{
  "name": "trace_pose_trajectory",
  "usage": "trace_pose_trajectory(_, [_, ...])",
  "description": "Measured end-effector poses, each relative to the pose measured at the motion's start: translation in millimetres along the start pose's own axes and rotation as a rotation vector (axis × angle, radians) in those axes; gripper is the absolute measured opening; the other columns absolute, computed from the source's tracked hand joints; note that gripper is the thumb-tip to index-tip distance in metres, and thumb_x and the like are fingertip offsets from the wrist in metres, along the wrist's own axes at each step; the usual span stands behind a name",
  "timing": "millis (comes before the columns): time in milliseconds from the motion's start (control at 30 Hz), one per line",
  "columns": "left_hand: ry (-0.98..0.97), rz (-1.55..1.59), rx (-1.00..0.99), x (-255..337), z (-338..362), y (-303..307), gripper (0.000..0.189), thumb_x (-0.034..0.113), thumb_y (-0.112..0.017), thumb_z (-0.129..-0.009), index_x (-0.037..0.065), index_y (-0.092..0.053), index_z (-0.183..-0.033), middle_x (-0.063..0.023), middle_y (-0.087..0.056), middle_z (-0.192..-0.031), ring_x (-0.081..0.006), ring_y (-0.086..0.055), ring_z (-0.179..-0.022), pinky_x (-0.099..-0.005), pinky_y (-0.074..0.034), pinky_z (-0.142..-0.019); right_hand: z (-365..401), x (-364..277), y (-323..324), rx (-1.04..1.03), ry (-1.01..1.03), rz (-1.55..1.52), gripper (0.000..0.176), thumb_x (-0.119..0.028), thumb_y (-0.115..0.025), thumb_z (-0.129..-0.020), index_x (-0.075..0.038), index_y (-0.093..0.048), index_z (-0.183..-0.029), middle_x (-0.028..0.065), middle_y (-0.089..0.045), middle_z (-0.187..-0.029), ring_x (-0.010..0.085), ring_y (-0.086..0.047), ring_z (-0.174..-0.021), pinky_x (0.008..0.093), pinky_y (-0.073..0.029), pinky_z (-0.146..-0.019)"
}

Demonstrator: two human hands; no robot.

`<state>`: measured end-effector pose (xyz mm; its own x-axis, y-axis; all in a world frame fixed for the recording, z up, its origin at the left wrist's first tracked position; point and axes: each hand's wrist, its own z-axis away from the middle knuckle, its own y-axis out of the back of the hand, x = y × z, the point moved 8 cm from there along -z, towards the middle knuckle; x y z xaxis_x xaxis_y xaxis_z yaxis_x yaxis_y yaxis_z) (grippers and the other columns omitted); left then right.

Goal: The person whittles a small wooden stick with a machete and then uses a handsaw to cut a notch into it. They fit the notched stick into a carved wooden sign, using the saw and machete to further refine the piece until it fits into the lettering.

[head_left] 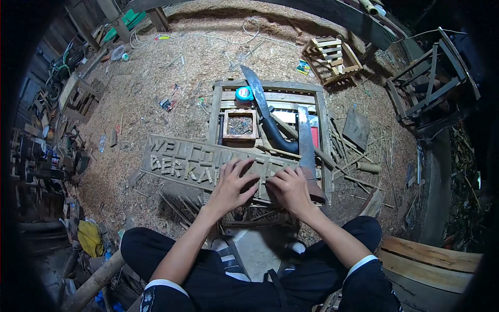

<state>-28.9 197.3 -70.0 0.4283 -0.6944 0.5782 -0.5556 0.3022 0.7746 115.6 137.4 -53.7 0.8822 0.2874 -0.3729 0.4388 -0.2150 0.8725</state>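
A long wooden sign board (182, 151) lies slanted across the low slatted frame in front of me. Raised wooden letters on it read "WELCOM…" in the upper row and "BERKA…" in the lower; my hands cover the rest. My left hand (234, 186) rests over the middle of the board, fingers bent and thumb apart, with nothing visible in it. Close to the board's right end, my right hand (290, 188) has its fingers curled together at the lettering; what is between them is hidden. A machete (306, 140) lies just beyond the right hand, its handle beside the wrist.
On the slatted frame (213, 112) lie a second, black-handled machete (257, 91), a blue tape measure (244, 94) and a wooden box (239, 137) of small metal pieces. A wooden crate (332, 60) stands farther back. Wood shavings and sticks cover the ground.
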Motion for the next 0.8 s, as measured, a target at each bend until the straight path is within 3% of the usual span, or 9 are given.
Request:
trace_pose_trajectory(300, [0.016,0.014,-0.053,8.4,-2.6,-1.6,0.029,0.023,-0.076,-0.086,0.021,-0.076,-0.115,-0.0118,-0.047,-0.147,-0.0344,-0.039,-0.137,-0.0490,-0.030,-0.113,0.9,2.7,-6.1,-0.013,-0.015,-0.036,0.016,-0.013,-0.075,-0.080,-0.012,-0.075,-0.095,0.0016,-0.066,-0.087,0.0217,-0.061,-0.088,0.0381,-0.043,-0.077])
trace_pose_trajectory(467, [0.014,0.022,-0.044,8.2,-7.2,-0.2,0.028,0.021,-0.076,-0.086,0.020,-0.076,-0.114,-0.0133,-0.048,-0.145,-0.0346,-0.038,-0.137,-0.0485,-0.030,-0.112,4.9,-2.0,3.3,0.079,-0.065,0.015,0.015,-0.016,-0.076,-0.080,-0.011,-0.073,-0.094,0.0033,-0.066,-0.087,0.0234,-0.061,-0.087,0.0393,-0.042,-0.075])
trace_pose_trajectory(533, [0.027,0.020,-0.032,7.9,-7.0,1.1,0.028,0.021,-0.076,-0.086,0.020,-0.076,-0.113,-0.0135,-0.048,-0.145,-0.0349,-0.039,-0.137,-0.0486,-0.030,-0.112,11.2,6.5,9.7,0.097,-0.173,-0.042,0.015,-0.018,-0.077,-0.083,-0.010,-0.072,-0.094,0.0052,-0.066,-0.088,0.0250,-0.061,-0.088,0.0403,-0.042,-0.075])
trace_pose_trajectory(633, [0.020,0.021,-0.026,9.6,-4.3,1.7,0.027,0.021,-0.076,-0.085,0.020,-0.075,-0.113,-0.0134,-0.047,-0.145,-0.0355,-0.039,-0.137,-0.0488,-0.030,-0.112,17.3,9.3,14.2,0.054,-0.216,-0.066,0.015,-0.018,-0.077,-0.084,-0.009,-0.072,-0.095,0.0065,-0.066,-0.090,0.0262,-0.061,-0.089,0.0409,-0.042,-0.075])
trace_pose_trajectory(800, [-0.034,-0.065,-0.068,17.7,-5.5,-1.4,0.027,0.022,-0.077,-0.085,0.019,-0.075,-0.112,-0.0141,-0.046,-0.149,-0.0364,-0.037,-0.138,-0.0495,-0.031,-0.113,17.9,5.7,9.3,0.061,-0.179,-0.094,0.013,-0.015,-0.076,-0.084,-0.009,-0.074,-0.095,0.0073,-0.066,-0.091,0.0272,-0.060,-0.089,0.0412,-0.043,-0.075])
